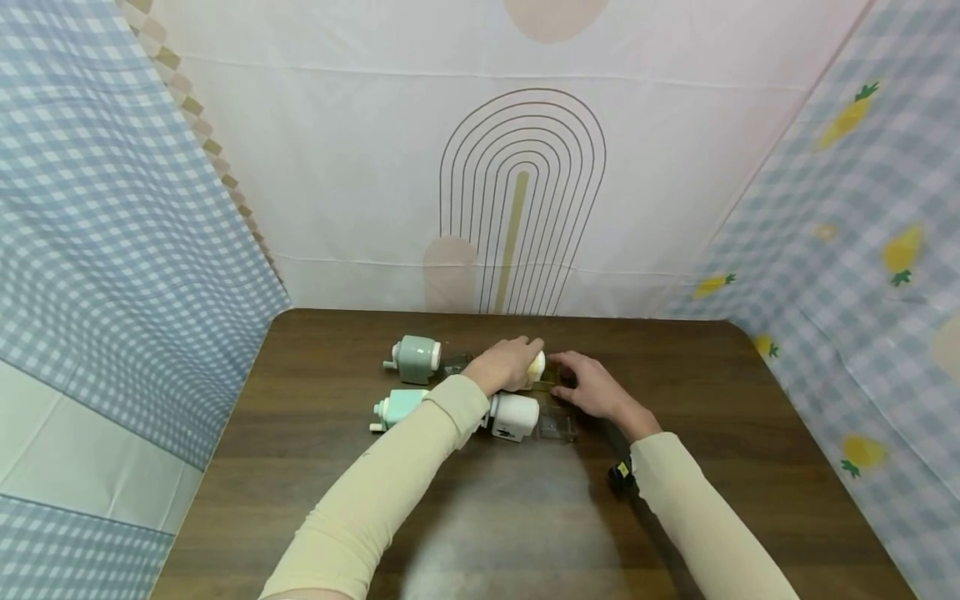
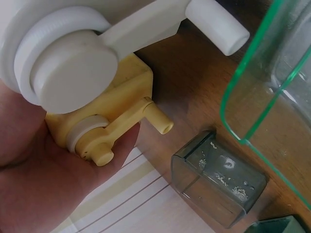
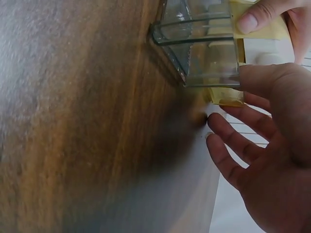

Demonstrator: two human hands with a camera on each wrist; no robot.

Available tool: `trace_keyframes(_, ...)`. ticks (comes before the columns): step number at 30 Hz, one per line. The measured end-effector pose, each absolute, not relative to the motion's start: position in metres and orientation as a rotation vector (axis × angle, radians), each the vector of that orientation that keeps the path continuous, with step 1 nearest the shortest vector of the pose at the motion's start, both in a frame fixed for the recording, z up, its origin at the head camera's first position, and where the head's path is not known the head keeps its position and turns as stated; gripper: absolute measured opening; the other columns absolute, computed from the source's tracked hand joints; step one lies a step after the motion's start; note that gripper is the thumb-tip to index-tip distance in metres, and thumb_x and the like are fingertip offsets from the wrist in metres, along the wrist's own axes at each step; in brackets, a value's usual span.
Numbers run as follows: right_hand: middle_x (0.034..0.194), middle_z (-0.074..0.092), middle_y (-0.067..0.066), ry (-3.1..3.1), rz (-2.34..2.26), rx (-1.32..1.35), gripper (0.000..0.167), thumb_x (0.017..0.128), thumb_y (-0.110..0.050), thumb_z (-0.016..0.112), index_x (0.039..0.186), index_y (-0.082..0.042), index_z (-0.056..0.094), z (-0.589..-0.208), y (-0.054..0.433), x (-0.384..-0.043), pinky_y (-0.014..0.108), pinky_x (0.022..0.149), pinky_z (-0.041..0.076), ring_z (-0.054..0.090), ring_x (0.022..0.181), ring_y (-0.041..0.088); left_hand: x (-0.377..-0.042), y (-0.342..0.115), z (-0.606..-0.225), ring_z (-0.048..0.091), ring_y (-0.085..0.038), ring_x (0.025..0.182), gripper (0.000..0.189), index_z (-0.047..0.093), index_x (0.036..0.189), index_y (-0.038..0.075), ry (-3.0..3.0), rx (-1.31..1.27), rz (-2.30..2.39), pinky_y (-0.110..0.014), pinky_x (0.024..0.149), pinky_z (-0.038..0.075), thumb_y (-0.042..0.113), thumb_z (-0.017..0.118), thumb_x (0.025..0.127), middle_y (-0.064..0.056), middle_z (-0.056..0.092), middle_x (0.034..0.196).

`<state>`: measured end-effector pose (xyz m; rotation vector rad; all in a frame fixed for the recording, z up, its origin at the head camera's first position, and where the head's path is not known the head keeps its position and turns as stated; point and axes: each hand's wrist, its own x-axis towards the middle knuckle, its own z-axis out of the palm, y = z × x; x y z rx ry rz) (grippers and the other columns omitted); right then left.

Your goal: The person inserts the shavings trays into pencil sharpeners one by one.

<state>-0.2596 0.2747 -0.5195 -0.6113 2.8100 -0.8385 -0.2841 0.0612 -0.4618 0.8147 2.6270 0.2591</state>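
My left hand [image 1: 510, 364] grips a yellow crank-handled pencil sharpener [image 2: 131, 82], its crank pointing to the left. Thumb and fingers of my right hand [image 1: 592, 385] sit at the two sides of a see-through yellow shavings drawer [image 3: 226, 95] at the sharpener's other end. A clear drawer in front partly hides that grip in the right wrist view. Nearer my body a white crank sharpener [image 1: 516, 414] lies beside a clear shavings drawer [image 1: 557, 423]. The left forearm covers part of a mint sharpener [image 1: 405, 406].
A grey-green sharpener [image 1: 417, 358] lies at the back left. Next to it is a smoky clear drawer [image 2: 218, 179] with specks on it. A black object with a yellow mark [image 1: 620, 475] is by the right forearm. Cloth hangs along the wooden table's [image 1: 322, 492] back and sides.
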Motion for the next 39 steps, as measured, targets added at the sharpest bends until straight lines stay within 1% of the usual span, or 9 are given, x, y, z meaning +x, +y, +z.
trace_keyframes(4,0.146,0.06,0.02,2.809,-0.847,-0.619,0.07,0.099,-0.015,0.078,0.16,-0.007,0.045,-0.522,0.273,-0.261,0.057,0.096,0.056,0.065,0.12,0.038,-0.284,0.062,-0.463,0.054,-0.034,0.139,0.068,0.036,0.163,0.016,2.635,0.844,0.234,-0.045,0.113,0.047,0.027,0.07,0.105,-0.013,0.045,0.161)
trace_keyframes(7,0.143,0.062,0.02,2.811,-0.863,-0.617,0.073,0.098,-0.014,0.079,0.161,-0.01,0.043,-0.523,0.272,-0.262,0.056,0.094,0.057,0.067,0.118,0.038,-0.284,0.062,-0.464,0.055,-0.033,0.138,0.068,0.036,0.163,0.015,2.636,0.854,0.23,-0.044,0.113,0.047,0.027,0.07,0.105,-0.013,0.046,0.16)
trace_keyframes(13,0.141,0.064,0.019,2.821,-0.877,-0.649,0.071,0.097,-0.015,0.08,0.159,-0.008,0.045,-0.522,0.267,-0.262,0.054,0.092,0.058,0.069,0.113,0.035,-0.283,0.063,-0.464,0.054,-0.032,0.139,0.066,0.038,0.161,0.016,2.645,0.836,0.224,-0.043,0.114,0.046,0.027,0.071,0.104,-0.012,0.048,0.159)
trace_keyframes(20,0.141,0.064,0.021,2.82,-0.895,-0.639,0.079,0.096,-0.013,0.08,0.163,-0.008,0.038,-0.52,0.262,-0.264,0.052,0.091,0.058,0.071,0.108,0.033,-0.283,0.065,-0.463,0.05,-0.034,0.143,0.069,0.035,0.164,0.017,2.638,0.8,0.242,-0.045,0.116,0.043,0.026,0.07,0.105,-0.012,0.043,0.164)
trace_keyframes(25,0.141,0.065,0.019,2.82,-0.902,-0.649,0.08,0.095,-0.013,0.082,0.163,-0.009,0.038,-0.52,0.26,-0.266,0.051,0.09,0.059,0.071,0.106,0.031,-0.283,0.064,-0.463,0.049,-0.035,0.144,0.071,0.034,0.165,0.018,2.638,0.778,0.253,-0.045,0.117,0.042,0.025,0.071,0.104,-0.012,0.042,0.165)
trace_keyframes(29,0.138,0.067,0.017,2.825,-0.894,-0.654,0.08,0.095,-0.014,0.083,0.162,-0.009,0.039,-0.519,0.259,-0.269,0.051,0.09,0.059,0.071,0.107,0.031,-0.283,0.064,-0.461,0.043,-0.036,0.149,0.074,0.031,0.167,0.017,2.629,0.761,0.269,-0.046,0.12,0.039,0.023,0.07,0.105,-0.013,0.037,0.168)
trace_keyframes(33,0.139,0.067,0.018,2.824,-0.885,-0.661,0.081,0.094,-0.015,0.084,0.162,-0.01,0.04,-0.517,0.257,-0.27,0.053,0.094,0.057,0.07,0.114,0.034,-0.283,0.065,-0.46,0.039,-0.036,0.152,0.076,0.026,0.169,0.017,2.625,0.749,0.261,-0.046,0.123,0.035,0.023,0.068,0.106,-0.014,0.033,0.17)
trace_keyframes(36,0.138,0.068,0.017,2.816,-0.897,-0.676,0.08,0.094,-0.014,0.084,0.161,-0.009,0.041,-0.517,0.255,-0.27,0.053,0.095,0.057,0.07,0.116,0.035,-0.282,0.065,-0.46,0.042,-0.037,0.149,0.077,0.026,0.169,0.017,2.631,0.752,0.248,-0.047,0.121,0.037,0.024,0.069,0.106,-0.014,0.035,0.168)
trace_keyframes(39,0.134,0.069,0.016,2.798,-0.921,-0.689,0.079,0.093,-0.011,0.084,0.16,-0.008,0.042,-0.517,0.254,-0.272,0.051,0.093,0.059,0.072,0.112,0.033,-0.282,0.065,-0.46,0.044,-0.04,0.146,0.076,0.027,0.169,0.017,2.636,0.758,0.252,-0.049,0.119,0.04,0.025,0.068,0.106,-0.015,0.036,0.167)
